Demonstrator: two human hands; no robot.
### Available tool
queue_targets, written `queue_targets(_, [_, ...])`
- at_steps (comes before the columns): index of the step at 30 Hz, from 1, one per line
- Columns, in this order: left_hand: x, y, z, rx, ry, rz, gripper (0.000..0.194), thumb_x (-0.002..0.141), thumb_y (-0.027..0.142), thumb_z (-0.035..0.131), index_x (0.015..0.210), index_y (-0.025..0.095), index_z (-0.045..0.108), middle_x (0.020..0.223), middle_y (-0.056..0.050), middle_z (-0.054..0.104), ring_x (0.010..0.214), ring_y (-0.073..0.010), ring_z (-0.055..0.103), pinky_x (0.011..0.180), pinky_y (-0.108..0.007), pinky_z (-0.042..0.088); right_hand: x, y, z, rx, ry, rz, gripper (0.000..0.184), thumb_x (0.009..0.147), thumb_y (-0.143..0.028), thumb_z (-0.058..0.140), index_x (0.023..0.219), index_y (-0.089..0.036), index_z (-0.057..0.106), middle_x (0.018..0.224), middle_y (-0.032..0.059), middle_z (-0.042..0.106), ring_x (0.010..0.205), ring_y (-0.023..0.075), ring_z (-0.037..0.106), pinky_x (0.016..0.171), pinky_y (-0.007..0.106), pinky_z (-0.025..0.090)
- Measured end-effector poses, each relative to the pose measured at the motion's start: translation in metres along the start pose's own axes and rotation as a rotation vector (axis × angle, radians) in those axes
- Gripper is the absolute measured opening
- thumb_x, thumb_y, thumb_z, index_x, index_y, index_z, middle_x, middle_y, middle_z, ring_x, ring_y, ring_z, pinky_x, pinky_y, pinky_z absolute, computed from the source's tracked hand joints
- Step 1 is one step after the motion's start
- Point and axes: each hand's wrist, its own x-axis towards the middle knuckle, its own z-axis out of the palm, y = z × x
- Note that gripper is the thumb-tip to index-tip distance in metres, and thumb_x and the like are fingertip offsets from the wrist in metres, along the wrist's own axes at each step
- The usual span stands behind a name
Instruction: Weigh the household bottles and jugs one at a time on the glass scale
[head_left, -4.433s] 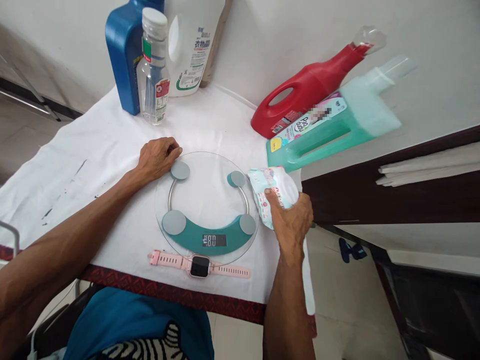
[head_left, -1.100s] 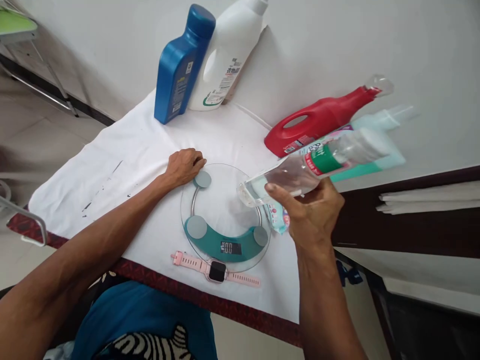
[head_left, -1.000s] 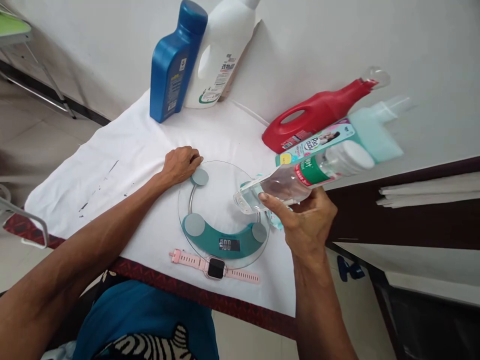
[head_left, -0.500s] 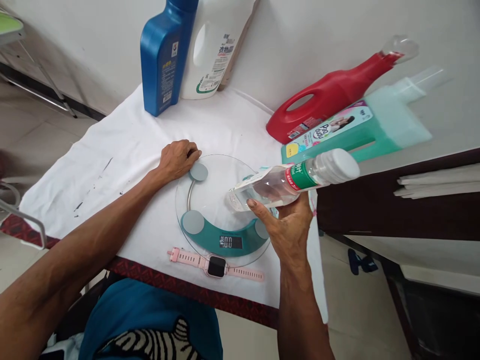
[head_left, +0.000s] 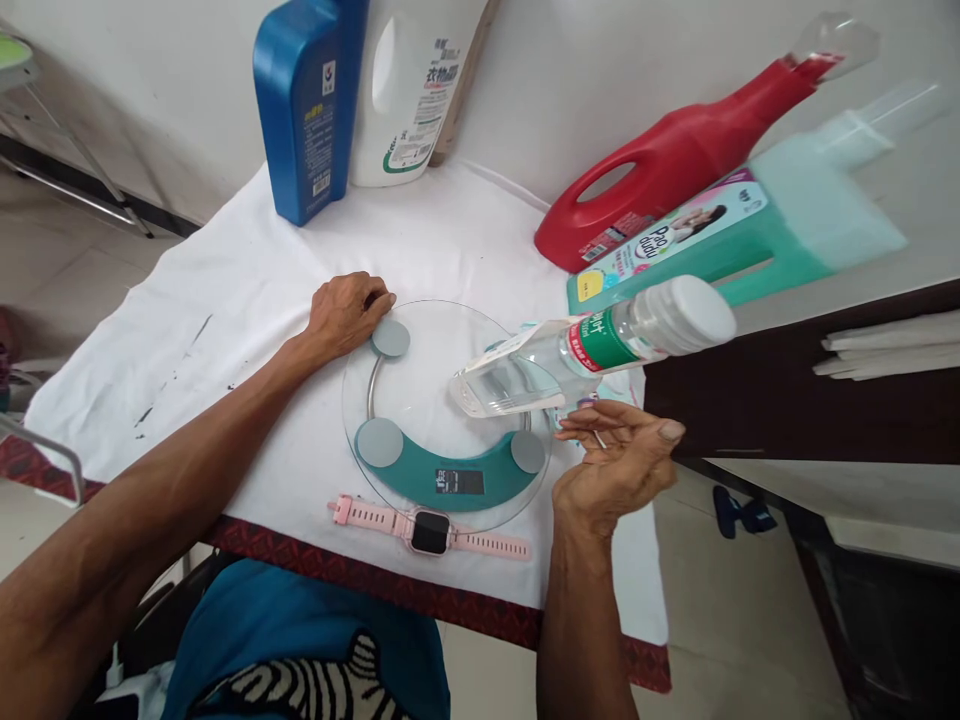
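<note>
"Where is the clear bottle (head_left: 540, 370)?"

"On the glass scale (head_left: 420, 472), its base over the right half of the round plate. It has a white cap and a green and red label round its neck."

"And the right hand (head_left: 619, 460)?"

"Open and holding nothing. The palm is turned up, the fingers spread just beside the bottle."

"What about the left hand (head_left: 345, 310)?"

"It lies at the far left rim of the scale, by one of the round grey pads, fingers loosely curled. Whether they grip the glass edge, I can't tell from this angle."

"Anything close by?"

"A pink smartwatch (head_left: 431, 533) lies stretched out along the scale's near edge, and a soft pack (head_left: 627, 383) shows behind the bottle, mostly hidden."

"And further back?"

"A blue bottle (head_left: 304, 125) and a white jug (head_left: 409, 105) stand together at the back left. At the back right, a red bottle (head_left: 675, 150) stands beside a green jug (head_left: 799, 240). A white cloth (head_left: 217, 270) covers the desk (head_left: 465, 588), whose dark red edge shows at the front."
</note>
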Motion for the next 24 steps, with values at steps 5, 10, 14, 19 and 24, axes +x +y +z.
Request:
queue_targets(5, [0.0009,0.0014,-0.0014,0.017,-0.004,-0.003,0.026,0.098,0.034,0.055,0.087,0.021,0.075,0.088,-0.007,0.071,0.082,-0.0225,0.059,0.074,-0.038,0.040,-0.0035,0.0050,0.0004,-0.016,0.073,-0.011,0.063,0.099,-0.073,0.046,0.077,-0.018,0.069,0.060,0.0013,0.062,0.050,0.0148,0.058,0.045,0.028,0.045])
queue_targets(10, [0.0009,0.0029,-0.0024,0.030,-0.014,-0.012,0.027,0.098,0.035,0.054,0.089,0.022,0.075,0.090,-0.008,0.072,0.084,-0.0230,0.060,0.075,-0.038,0.041,-0.0036,0.0069,0.0019,-0.028,0.056,-0.029,0.063,0.099,-0.073,0.048,0.074,-0.019,0.068,0.055,0.0000,0.060,0.045,0.0136,0.054,0.042,0.028,0.041])
queue_targets(14, [0.0009,0.0040,-0.0031,0.037,-0.027,-0.021,0.025,0.099,0.035,0.055,0.090,0.022,0.074,0.094,-0.008,0.073,0.086,-0.0236,0.060,0.077,-0.038,0.042,-0.0035,0.0079,0.0007,-0.062,0.035,-0.029,0.062,0.098,-0.074,0.051,0.073,-0.020,0.068,0.056,0.0002,0.060,0.045,0.0139,0.055,0.043,0.029,0.042])
queue_targets(19, [0.0015,0.0035,-0.0026,0.041,-0.030,-0.019,0.024,0.099,0.034,0.055,0.089,0.022,0.073,0.092,-0.008,0.072,0.084,-0.0231,0.059,0.076,-0.038,0.042,-0.0034,0.0087,-0.0002,-0.098,0.019,-0.067,0.060,0.100,-0.071,0.052,0.070,-0.021,0.067,0.057,0.0000,0.061,0.046,0.0138,0.055,0.044,0.029,0.042])
queue_targets(24, [0.0014,0.0033,-0.0024,0.041,-0.028,-0.022,0.025,0.099,0.035,0.054,0.088,0.022,0.072,0.093,-0.008,0.072,0.084,-0.0229,0.058,0.077,-0.038,0.041,-0.0033,0.0103,-0.0005,-0.099,-0.002,-0.092,0.057,0.101,-0.067,0.056,0.069,-0.020,0.066,0.057,-0.0006,0.061,0.046,0.0129,0.055,0.044,0.028,0.043])
